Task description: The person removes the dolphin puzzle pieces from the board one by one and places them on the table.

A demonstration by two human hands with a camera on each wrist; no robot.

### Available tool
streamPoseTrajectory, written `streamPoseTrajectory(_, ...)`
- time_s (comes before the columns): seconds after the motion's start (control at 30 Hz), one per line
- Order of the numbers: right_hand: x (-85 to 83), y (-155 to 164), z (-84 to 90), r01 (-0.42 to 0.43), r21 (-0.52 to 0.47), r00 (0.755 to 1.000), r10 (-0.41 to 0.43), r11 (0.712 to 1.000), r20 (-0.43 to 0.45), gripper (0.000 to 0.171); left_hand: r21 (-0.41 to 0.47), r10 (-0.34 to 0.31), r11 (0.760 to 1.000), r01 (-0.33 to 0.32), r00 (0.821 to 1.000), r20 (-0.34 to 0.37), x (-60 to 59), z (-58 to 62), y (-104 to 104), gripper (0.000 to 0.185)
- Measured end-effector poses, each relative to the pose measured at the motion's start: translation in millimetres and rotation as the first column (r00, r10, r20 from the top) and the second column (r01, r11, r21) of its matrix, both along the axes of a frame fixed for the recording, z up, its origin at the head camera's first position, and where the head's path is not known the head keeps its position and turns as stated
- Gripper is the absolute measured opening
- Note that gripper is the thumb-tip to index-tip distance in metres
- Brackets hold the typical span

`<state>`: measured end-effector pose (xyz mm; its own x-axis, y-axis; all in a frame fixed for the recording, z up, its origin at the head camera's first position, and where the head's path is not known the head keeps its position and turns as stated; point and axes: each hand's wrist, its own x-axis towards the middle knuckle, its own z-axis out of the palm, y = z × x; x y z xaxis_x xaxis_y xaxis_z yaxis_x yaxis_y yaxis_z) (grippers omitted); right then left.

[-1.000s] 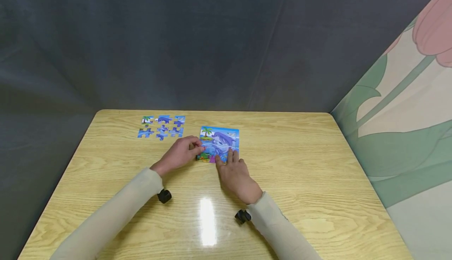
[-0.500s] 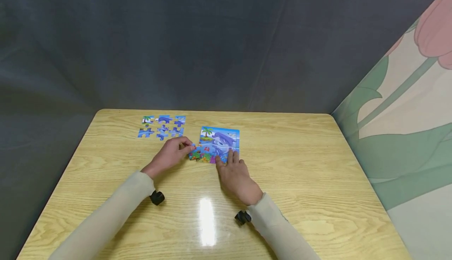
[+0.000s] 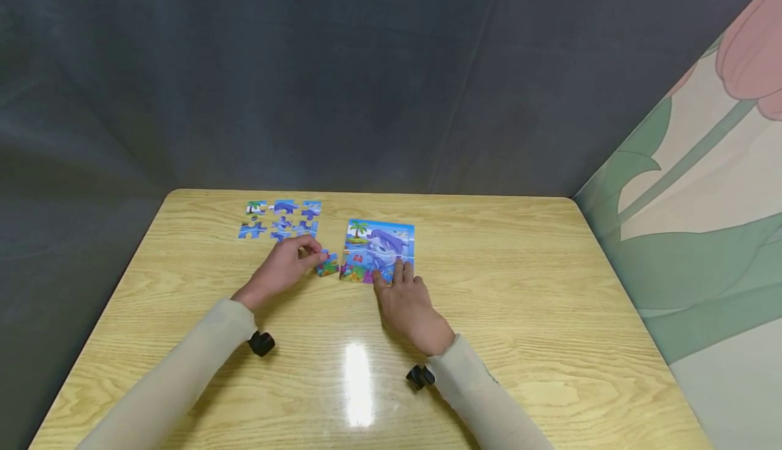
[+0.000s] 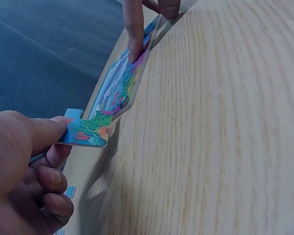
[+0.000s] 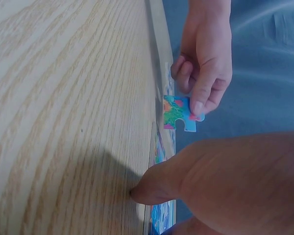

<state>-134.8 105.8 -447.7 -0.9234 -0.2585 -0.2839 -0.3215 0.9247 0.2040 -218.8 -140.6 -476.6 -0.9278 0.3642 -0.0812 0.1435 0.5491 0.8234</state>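
Between thumb and fingers, my left hand (image 3: 281, 267) pinches a puzzle piece (image 4: 88, 129) printed with green seaweed and blue water. In the right wrist view the same piece shows its notch and tab, raised off the table. Just to its right lies the dolphin puzzle board (image 3: 357, 239), with a palm tree at its upper left and coral along the bottom. My right hand (image 3: 412, 304) rests with extended fingers on the board's lower right part, hiding that corner.
Several loose puzzle pieces (image 3: 284, 207) lie in two rows at the table's back left, partly behind my left hand. The wooden table (image 3: 519, 301) ends at a dark curtain (image 3: 366, 97) behind and a flower-patterned panel (image 3: 702, 246) at right.
My left hand has moved left from the board's left edge, carrying the seaweed puzzle piece away from it. My right hand has stayed on the board.
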Motion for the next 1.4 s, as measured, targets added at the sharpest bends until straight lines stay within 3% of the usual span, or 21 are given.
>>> streamPoseTrajectory(0.4, -0.7, 2.0, 1.2, -0.001, -0.016, 1.0, 0.001, 1.0, 0.015, 0.051, -0.045, 0.054, 0.998, -0.054, 0.999, -0.005, 4.9, 0.9, -15.4, 0.021)
streamPoseTrajectory(0.9, -1.5, 0.9, 1.4, 0.013, -0.029, 1.0, -0.012, 0.999, 0.028, 0.053, -0.08, 0.098, 0.992, -0.097, 0.995, 0.011, 14.5, -9.4, -41.1, 0.024)
streamPoseTrajectory(1.4, -1.2, 1.4, -1.9, 0.006, -0.013, 1.0, -0.006, 1.0, 0.008, 0.053, -0.119, 0.148, 0.982, -0.147, 0.989, -0.005, 18.2, 1.9, -63.9, 0.03)
